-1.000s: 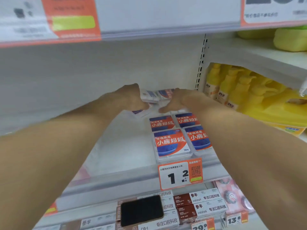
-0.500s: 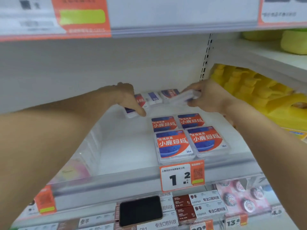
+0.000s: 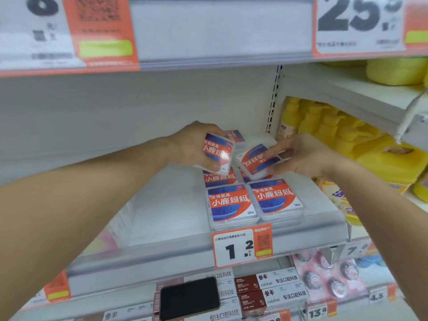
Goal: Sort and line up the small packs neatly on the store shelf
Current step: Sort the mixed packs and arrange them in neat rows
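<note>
head view: near to far
phone: dark, flat on boxes on the lower shelf
price tag: "1.2", on shelf edge
front packs: two side by side, flat; more behind
left hand: grips one pack, tilted, raised
right hand: grips inverted pack, label upside down
rear pack: near back wall

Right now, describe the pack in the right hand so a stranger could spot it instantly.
Find the white shelf above the orange 1.2 price tag. Behind the front packs lying flat there, the right hand holds one pack beside the left hand's pack. Only its label reads upside down.
</note>
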Tool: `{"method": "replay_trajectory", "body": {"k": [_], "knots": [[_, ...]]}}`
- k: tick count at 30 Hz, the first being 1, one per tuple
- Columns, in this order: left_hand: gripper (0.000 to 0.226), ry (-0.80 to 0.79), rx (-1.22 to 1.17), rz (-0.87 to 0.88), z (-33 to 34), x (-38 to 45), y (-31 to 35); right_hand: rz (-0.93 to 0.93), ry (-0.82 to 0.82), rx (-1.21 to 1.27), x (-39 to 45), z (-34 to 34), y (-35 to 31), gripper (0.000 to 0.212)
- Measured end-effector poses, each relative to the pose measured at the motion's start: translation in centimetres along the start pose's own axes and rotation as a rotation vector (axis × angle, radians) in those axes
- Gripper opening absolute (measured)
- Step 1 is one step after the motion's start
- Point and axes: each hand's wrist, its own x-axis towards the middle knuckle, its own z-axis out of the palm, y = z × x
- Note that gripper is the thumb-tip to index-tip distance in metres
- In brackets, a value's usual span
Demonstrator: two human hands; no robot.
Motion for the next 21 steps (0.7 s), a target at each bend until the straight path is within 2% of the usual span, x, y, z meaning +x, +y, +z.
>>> {"method": "replay_trajectory", "body": {"k": [5,9,11,14,17,21], "knots": [[0.064,0.056,-0.038,-0.018,0.2,0.6,-0.3,0.000,0.049,0.094,0.1,-0.2,0.5,0.018],[0.051,0.096,-0.237,-0.147,0.3,0.6,-0.2,-0.026,0.276,0.345,0.9,0.0,0.2,0.030],[0.045,0.091,-0.367,-0.225,0.4,0.5,0.0,-0.043,0.321,0.448,1.0,-0.3,-0.5,0.030],[0.038,0.074,-0.396,-0.261,0.4,0.4,0.0,-0.128,0.286,0.280,1.2,-0.9,-1.5,0.025],[0.031,0.004,-0.300,-0.255,0.7,0.4,0.0,-0.232,0.211,0.055,1.9,-1.2,-2.5,0.024],[0.035,-0.156,-0.206,-0.293,1.6,0.1,0.0,-0.186,0.065,-0.036,3.7,0.6,-3.1,0.028]]}}
